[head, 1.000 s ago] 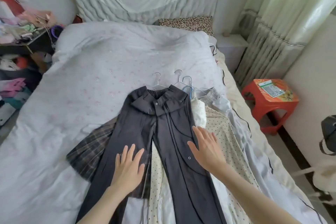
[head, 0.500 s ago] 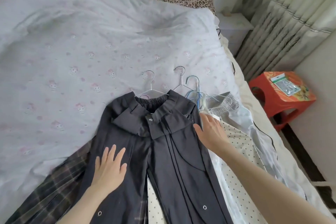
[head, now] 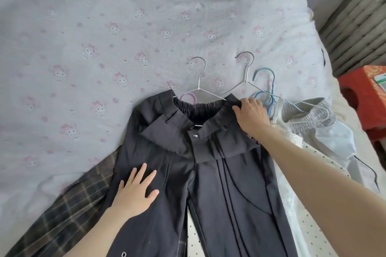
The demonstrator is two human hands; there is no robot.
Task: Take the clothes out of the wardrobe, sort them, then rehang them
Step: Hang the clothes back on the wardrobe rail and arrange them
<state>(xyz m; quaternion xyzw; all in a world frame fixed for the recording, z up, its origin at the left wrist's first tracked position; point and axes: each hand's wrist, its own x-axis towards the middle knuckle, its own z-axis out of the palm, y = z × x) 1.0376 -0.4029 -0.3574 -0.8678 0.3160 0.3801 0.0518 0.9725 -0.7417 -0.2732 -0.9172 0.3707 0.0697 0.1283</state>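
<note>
Both bare forearms reach forward from the bottom of the view. The left hand (head: 135,191) lies flat, palm down, fingers straight and slightly spread, thumb out to the right. The right hand (head: 251,117) is stretched farther ahead on a long, nearly straight arm, knuckles up, fingers curled downward at the tips.

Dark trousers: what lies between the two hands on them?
Only trouser cloth. In the head view the left hand rests flat on one leg of the dark trousers, and the right hand holds the waistband corner; the folded front flap and snap button lie between.
</note>
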